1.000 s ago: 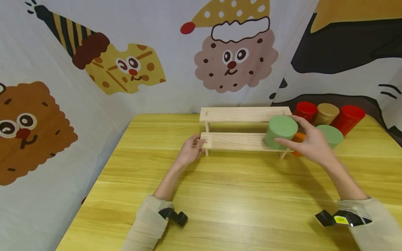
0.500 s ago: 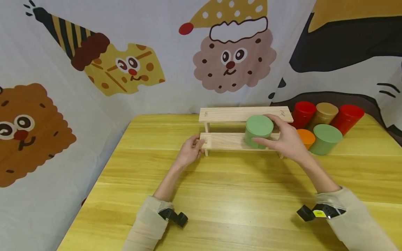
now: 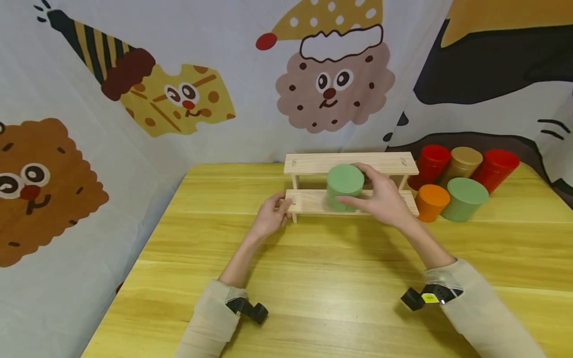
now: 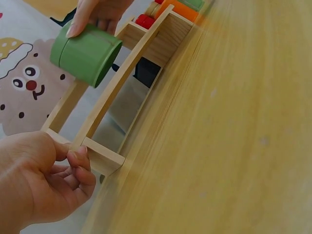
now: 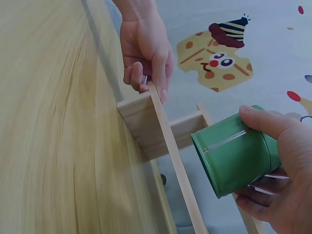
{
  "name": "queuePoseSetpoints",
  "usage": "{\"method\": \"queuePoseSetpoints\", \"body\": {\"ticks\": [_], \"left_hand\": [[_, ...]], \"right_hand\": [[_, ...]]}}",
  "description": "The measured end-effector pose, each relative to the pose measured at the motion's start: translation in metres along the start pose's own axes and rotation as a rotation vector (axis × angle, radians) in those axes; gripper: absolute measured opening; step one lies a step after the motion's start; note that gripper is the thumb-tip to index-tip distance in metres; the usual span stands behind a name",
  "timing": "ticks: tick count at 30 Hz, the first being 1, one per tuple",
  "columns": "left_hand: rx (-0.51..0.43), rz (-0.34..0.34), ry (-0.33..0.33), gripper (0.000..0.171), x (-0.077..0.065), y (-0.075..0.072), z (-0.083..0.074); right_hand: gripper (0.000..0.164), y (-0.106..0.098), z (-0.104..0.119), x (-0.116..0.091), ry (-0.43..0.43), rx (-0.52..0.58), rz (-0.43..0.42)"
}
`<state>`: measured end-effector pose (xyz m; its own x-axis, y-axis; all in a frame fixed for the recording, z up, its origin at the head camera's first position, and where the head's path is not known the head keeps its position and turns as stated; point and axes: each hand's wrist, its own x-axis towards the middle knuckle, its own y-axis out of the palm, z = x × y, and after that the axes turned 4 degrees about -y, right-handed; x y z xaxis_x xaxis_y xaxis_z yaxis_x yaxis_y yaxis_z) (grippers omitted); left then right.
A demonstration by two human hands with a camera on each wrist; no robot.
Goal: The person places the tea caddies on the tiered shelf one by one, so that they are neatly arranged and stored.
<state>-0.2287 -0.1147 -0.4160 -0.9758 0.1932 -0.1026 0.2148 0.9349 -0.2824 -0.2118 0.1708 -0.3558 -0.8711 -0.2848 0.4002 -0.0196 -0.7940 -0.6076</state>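
My right hand [image 3: 384,200] grips a green lidded canister [image 3: 342,186] around its side, thumb toward the front. Both wrist views show this canister slightly tilted and held just over the lower board [image 4: 114,92] of a two-step wooden shelf [image 3: 380,161], with a gap beneath it. At the shelf's left end, my left hand [image 3: 269,217] pinches the edge of the lower board between thumb and fingers. The right wrist view shows the same left hand [image 5: 147,56] beyond the canister.
Right of the shelf stand two red canisters [image 3: 432,163] [image 3: 496,168], a gold one [image 3: 463,161], a short orange one [image 3: 431,203] and a second green canister [image 3: 464,199]. A cartoon-printed cloth [image 3: 241,139] hangs behind the wooden table [image 3: 313,288].
My right hand has carried the green canister leftward along the lower board, from its right end to near its middle. The left hand has stayed at the shelf's left end.
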Motion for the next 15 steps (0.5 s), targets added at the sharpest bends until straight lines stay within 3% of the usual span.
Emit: {"method": "queuePoseSetpoints", "body": {"ticks": [15], "left_hand": [[-0.018,0.01,-0.009,0.049,0.002,-0.001,0.0]], "right_hand": [[0.078,0.031,0.013,0.017,-0.066,0.059,0.006]]}}
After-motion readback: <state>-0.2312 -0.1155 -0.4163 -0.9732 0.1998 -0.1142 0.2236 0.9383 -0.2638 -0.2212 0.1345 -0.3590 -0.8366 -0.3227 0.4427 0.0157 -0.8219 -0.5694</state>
